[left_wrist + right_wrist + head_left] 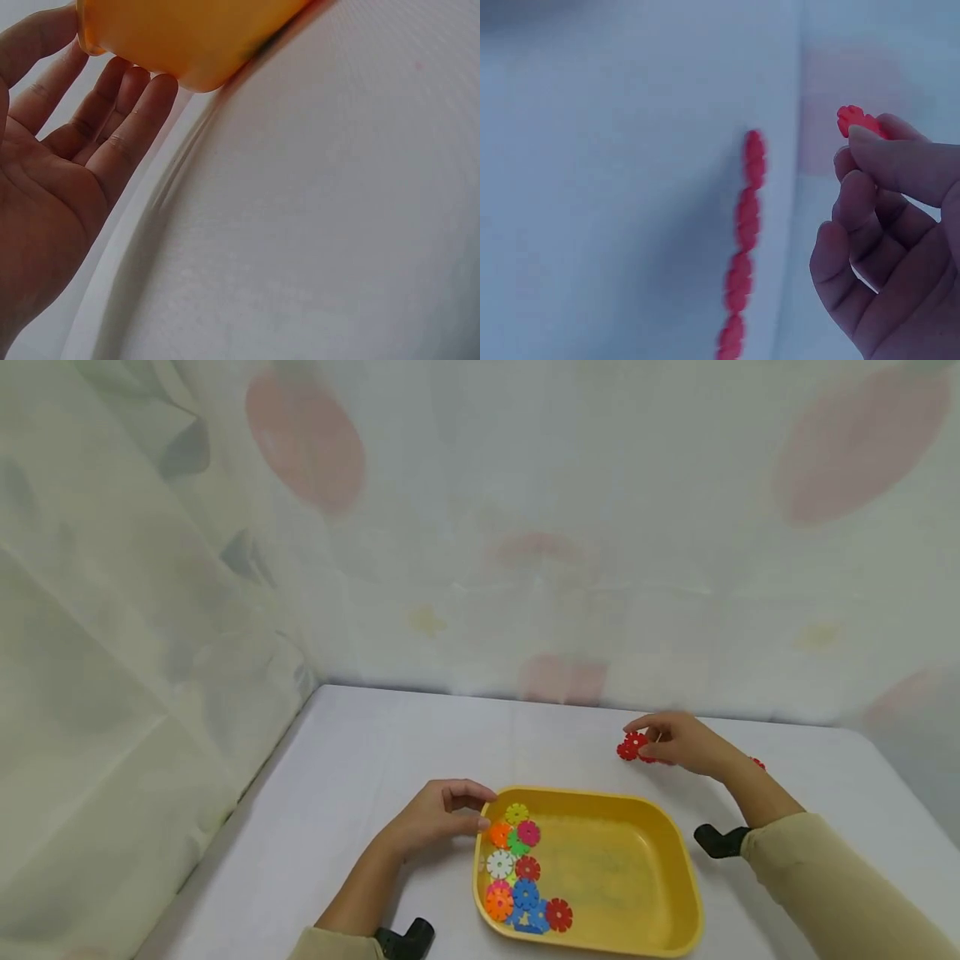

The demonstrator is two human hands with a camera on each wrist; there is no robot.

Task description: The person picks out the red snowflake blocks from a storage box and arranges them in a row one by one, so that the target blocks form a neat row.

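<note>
Past the tray's (678,860) far right corner, our right hand (678,745) pinches a red disc (859,120) above the table (360,760). We judge it light, stiff, notched: grip by the rim. Left hand (431,818), fingers relaxed, touches the tray's left wall.

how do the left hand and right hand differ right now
The left hand rests with relaxed fingers against the yellow tray; the right hand pinches a red gear piece. The left is near the person, the right farther out. Both are bare, over the white table.
</note>
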